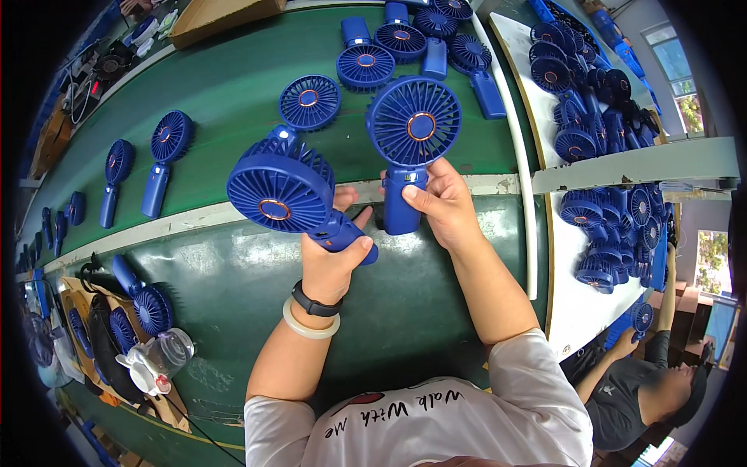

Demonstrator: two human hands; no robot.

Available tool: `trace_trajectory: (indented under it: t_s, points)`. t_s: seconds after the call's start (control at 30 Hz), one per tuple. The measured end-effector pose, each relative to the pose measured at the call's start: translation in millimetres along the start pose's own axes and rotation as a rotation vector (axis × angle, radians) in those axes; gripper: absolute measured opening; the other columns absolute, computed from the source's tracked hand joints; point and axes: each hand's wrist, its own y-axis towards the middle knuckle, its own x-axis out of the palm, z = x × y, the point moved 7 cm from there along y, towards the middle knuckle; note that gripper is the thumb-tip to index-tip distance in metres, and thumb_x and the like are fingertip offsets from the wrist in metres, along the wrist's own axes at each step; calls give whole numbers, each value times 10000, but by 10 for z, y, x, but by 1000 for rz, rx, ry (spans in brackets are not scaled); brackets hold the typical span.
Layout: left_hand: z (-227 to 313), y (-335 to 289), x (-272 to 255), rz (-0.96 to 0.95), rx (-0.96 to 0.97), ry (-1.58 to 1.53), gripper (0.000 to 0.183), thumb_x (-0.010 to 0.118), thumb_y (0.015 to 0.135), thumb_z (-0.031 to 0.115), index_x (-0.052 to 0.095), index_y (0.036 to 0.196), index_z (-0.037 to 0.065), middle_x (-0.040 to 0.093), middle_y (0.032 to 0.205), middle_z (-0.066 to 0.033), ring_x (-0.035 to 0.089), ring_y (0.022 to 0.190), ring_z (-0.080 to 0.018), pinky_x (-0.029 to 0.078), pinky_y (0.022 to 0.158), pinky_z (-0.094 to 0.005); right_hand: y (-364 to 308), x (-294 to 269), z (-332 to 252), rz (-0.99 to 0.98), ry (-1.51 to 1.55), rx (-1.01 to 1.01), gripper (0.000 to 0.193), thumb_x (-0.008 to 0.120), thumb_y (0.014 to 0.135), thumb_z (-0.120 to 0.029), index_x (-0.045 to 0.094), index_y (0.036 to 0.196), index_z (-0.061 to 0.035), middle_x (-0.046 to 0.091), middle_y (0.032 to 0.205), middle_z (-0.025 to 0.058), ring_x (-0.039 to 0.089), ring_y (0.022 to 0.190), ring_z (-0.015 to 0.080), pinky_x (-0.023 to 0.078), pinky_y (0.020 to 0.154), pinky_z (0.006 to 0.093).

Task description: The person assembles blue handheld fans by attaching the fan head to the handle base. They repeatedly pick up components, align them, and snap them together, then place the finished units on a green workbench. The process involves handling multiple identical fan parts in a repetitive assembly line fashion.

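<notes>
My left hand (329, 263) is closed round the handle of a blue handheld fan (278, 191), whose round head tilts toward me, with a copper-coloured ring at its centre. In my right hand (445, 204), thumb on the front of the handle, a second blue handheld fan (415, 123) stands nearly upright, its grille facing me. Both are held above the near edge of the green conveyor belt (226, 93). Just behind them another blue fan (309, 101) lies on the belt, its handle partly hidden by the fan in my left hand.
Several fans (366, 66) crowd the belt's far right end beside a white rail (510, 109). More fans lie along the belt to the left. A clear plastic jar (173, 349) stands on the left of the green worktop (420, 288). At right, a co-worker (634, 389) holds a fan near a white table (572, 311).
</notes>
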Motion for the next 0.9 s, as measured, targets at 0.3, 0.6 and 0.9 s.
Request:
trace_trajectory:
  t_s: [0.3,0.6,0.9]
  points:
    - [2,-5,65,-85,-27,-31,817,728,687,117,290,1366,-4,247,1436,-175,199,1356,-308,286,1039,-561,-8,6,15,35,-54,-18,438,648,786,-45,475,1187,-7,611,1063,146,613,961,225,486,861,357]
    - [22,0,95,-80,-24,-56,808,720,685,116,297,1362,-5,244,1439,-178,191,1362,-311,285,1045,-539,-3,20,70,53,-59,-8,489,682,795,-105,448,1217,-25,607,1080,126,611,971,215,490,858,346]
    - [62,-26,92,-35,-58,-156,749,731,669,149,342,1296,22,463,1213,-116,498,1121,-257,448,898,-371,59,281,-22,-204,-530,-201,343,534,915,-192,528,1211,-19,451,1282,127,450,1165,213,444,865,316]
